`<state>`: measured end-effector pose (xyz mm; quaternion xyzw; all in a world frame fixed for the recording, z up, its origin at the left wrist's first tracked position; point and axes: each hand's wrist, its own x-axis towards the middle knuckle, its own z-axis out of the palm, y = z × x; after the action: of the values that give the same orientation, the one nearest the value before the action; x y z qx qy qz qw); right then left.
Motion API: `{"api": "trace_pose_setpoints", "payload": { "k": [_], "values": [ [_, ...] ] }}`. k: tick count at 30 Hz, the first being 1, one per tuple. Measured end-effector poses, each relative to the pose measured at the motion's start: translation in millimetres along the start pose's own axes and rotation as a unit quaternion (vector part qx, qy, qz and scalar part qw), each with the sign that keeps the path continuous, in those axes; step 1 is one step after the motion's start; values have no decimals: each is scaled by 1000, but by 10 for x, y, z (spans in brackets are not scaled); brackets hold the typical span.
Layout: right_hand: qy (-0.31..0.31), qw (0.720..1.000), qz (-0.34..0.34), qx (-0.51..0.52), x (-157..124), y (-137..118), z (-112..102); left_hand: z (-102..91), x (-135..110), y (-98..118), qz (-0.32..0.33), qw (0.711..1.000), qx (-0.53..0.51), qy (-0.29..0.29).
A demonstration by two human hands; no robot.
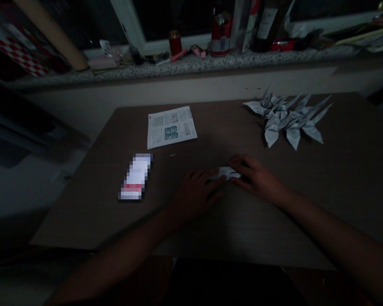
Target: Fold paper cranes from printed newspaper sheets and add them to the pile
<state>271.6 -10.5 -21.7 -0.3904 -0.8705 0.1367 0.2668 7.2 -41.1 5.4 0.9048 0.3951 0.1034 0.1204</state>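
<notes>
A small piece of folded printed paper (226, 171) lies on the brown wooden table (166, 221), between my two hands. My left hand (195, 191) grips its left end, fingers reaching over it and the thumb at the near edge. At the right end, my right hand (261, 177) pinches the paper between thumb and fingers. Parts of the paper are hidden under the fingertips. Beyond my right hand, a cluster of folded paper cranes (285, 119) with pointed wings stands at the far right of the table.
A flat printed sheet (172, 127) rests near the table's far edge. Left of my left hand lies a lit phone (136, 177), its screen blurred out. Behind the table, a speckled stone windowsill (159, 68) carries a red can (221, 36), a dark bottle (266, 27) and a small jar (175, 42).
</notes>
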Motion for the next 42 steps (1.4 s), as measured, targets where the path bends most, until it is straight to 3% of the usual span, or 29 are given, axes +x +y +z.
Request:
{"api": "trace_pose_setpoints", "payload": {
  "k": [7, 15, 18, 20, 23, 25, 29, 34, 39, 42],
  "values": [
    [-5, 998, 15, 54, 47, -7, -19, 8, 141, -99, -18, 995, -86, 57],
    [-3, 993, 39, 116, 62, -78, -32, -83, 439, -236, -49, 986, -159, 7],
    [41, 986, 90, 137, 65, -79, -33, -105, 472, -245, -80, 967, -240, 11],
    [92, 968, 145, 182, 73, -68, -16, -108, 474, -229, -106, 950, -295, 12],
    [134, 911, 213, 326, 94, -79, 30, -103, 466, -176, -133, 923, -361, 17],
    [107, 888, 236, 380, 111, -124, 55, -92, 457, -131, -137, 908, -396, 24],
    [43, 900, 276, 334, 138, -250, 62, -40, 430, -71, -143, 885, -442, 32],
    [20, 893, 264, 363, 153, -304, 34, -24, 412, -70, -149, 869, -472, 20],
    [-15, 892, 255, 374, 139, -335, 30, -127, 437, -83, -154, 867, -468, 80],
    [-33, 883, 249, 397, 126, -361, 46, -155, 448, -94, -143, 863, -477, 87]
  ]
}}
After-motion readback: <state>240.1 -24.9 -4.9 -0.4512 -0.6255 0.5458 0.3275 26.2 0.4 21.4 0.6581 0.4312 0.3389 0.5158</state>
